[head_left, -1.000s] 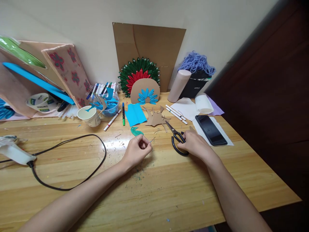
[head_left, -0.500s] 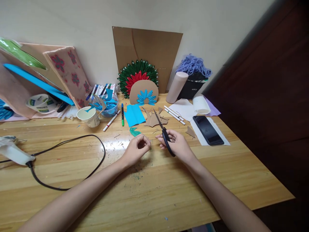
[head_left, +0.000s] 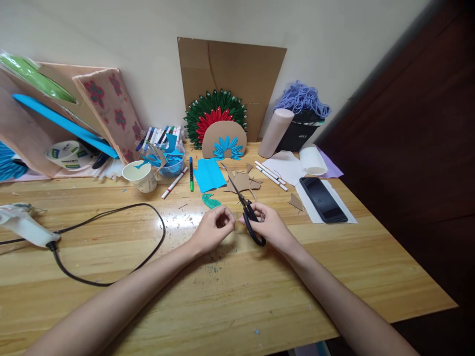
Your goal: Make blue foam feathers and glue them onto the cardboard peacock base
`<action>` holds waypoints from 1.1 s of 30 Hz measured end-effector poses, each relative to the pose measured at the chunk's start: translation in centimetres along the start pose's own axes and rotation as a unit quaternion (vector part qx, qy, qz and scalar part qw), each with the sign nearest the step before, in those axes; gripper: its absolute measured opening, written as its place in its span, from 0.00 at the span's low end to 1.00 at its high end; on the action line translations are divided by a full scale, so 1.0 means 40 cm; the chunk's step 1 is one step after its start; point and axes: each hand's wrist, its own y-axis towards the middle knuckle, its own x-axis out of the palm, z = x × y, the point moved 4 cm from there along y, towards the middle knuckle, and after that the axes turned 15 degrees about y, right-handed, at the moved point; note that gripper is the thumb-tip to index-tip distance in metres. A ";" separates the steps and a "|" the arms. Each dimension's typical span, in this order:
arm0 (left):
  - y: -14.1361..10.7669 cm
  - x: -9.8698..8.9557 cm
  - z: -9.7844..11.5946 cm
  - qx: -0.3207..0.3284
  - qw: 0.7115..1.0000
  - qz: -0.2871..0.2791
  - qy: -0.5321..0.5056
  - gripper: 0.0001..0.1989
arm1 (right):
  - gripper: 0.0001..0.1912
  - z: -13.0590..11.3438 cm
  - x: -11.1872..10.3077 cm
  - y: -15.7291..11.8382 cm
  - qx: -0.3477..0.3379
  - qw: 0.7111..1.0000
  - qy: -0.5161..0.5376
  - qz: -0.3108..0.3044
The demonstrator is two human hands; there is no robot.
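My right hand [head_left: 272, 226] holds black-handled scissors [head_left: 249, 212], their blades pointing away to the upper left and close together. Just left of it, my left hand [head_left: 213, 228] is closed in a pinch, its fingertips near the right hand's; whatever lies in the pinch is too small to make out. Beyond the left hand lies a green bird-shaped cutout [head_left: 210, 200]. Brown cardboard scraps [head_left: 243, 182] lie under and past the scissor tips, with a folded blue paper [head_left: 210, 175] beside them.
At the back stand a cardboard sheet [head_left: 237, 64] and a green and red paper fan [head_left: 193, 116]. To the left are a paper cup [head_left: 143, 180], a tub of blue scraps [head_left: 173, 168] and a corded glue gun [head_left: 31, 230]. A phone [head_left: 323, 200] lies right, near several white pens [head_left: 270, 174].
The scissors have tilted further left and lower in my right hand. Both hands have come slightly closer together. The whole view has shifted a little.
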 end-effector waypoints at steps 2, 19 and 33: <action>0.000 -0.001 0.001 -0.005 1.000 0.004 -0.010 0.03 | 0.16 0.003 0.004 -0.001 0.015 1.000 0.010 -0.009; -0.007 0.004 0.018 0.081 0.994 -0.012 0.066 0.13 | 0.17 0.021 0.020 -0.011 0.038 0.983 0.177 0.026; -0.009 0.009 0.026 0.097 0.989 -0.033 0.105 0.07 | 0.20 0.020 0.010 -0.005 0.025 0.989 0.140 0.046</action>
